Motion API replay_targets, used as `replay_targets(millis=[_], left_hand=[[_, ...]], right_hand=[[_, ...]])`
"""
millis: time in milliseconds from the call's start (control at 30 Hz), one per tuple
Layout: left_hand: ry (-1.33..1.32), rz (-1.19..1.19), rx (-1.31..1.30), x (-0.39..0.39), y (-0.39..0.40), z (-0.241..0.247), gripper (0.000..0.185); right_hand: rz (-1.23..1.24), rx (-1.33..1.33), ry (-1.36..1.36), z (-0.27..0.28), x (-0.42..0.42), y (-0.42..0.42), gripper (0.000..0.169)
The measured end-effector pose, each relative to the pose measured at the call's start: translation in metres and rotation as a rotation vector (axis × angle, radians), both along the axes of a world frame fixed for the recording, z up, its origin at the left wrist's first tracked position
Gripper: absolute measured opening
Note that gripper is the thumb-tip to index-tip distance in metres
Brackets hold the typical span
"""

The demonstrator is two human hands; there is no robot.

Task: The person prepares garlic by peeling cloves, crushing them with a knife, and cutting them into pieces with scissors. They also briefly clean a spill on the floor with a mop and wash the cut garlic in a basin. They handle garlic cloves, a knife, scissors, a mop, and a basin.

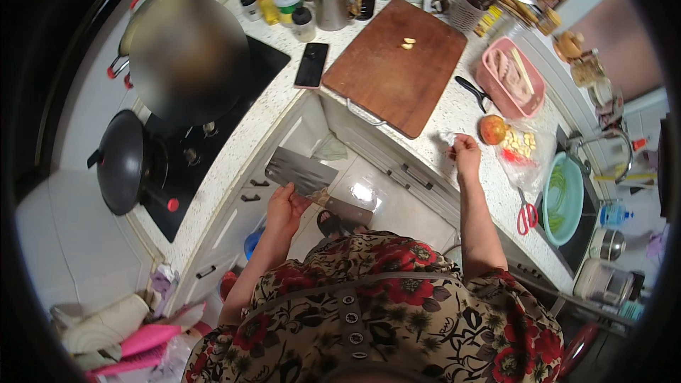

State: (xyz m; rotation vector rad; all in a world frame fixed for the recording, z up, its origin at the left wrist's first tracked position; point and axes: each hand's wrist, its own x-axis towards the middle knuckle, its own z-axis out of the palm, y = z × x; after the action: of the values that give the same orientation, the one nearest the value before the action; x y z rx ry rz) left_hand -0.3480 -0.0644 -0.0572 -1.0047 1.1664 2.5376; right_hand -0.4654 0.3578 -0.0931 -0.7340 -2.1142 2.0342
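My left hand (285,206) holds a broad-bladed kitchen cleaver (306,170) over the floor, in front of the cabinets. My right hand (466,151) is at the counter, its fingers closed on a small crumpled white piece (448,139), perhaps paper or tissue. Left of it lies a wooden cutting board (393,74) with a few garlic cloves (407,43) near its far end. To the right of my right hand are a round orange-red fruit or vegetable (492,130) and a clear plastic bag (532,167) with several peeled garlic cloves.
A black peeler (472,90) lies beside a pink basket (513,77) of raw meat. Red-handled scissors (526,218) lie near a teal basin (564,197) of green vegetables. A phone (312,65) lies left of the board. The stove (191,170) holds a black wok (122,162) and pots.
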Motion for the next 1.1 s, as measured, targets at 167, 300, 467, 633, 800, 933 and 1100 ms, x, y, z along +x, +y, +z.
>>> replay_targets(millis=[167,300,467,633,800,933,1100], left_hand=[[0.037,-0.103,-0.004,-0.046,0.024,0.017,0.015],[0.085,-0.184,-0.017,-0.072,0.035,0.009,0.011],[0.117,-0.239,-0.046,-0.097,0.061,0.028,0.007],[0.195,-0.354,-0.039,-0.125,0.094,0.028,0.013],[0.197,-0.524,-0.06,-0.152,0.161,0.055,0.019],[0.044,-0.611,-0.287,-0.155,0.204,0.061,0.029],[0.223,-0.63,-0.553,-0.155,0.219,0.048,0.025]], right_hand=[[-0.082,0.804,0.084,0.03,0.01,0.023,0.031],[0.007,0.464,0.204,0.058,0.034,-0.019,0.011],[0.43,0.518,0.149,0.106,0.054,-0.104,0.022],[0.819,0.606,0.088,0.122,0.05,-0.096,0.04],[0.734,0.522,0.005,0.108,0.042,-0.048,0.039],[0.585,0.604,-0.061,0.083,0.027,-0.002,0.034],[0.507,0.606,0.054,0.079,0.013,0.034,0.032]])
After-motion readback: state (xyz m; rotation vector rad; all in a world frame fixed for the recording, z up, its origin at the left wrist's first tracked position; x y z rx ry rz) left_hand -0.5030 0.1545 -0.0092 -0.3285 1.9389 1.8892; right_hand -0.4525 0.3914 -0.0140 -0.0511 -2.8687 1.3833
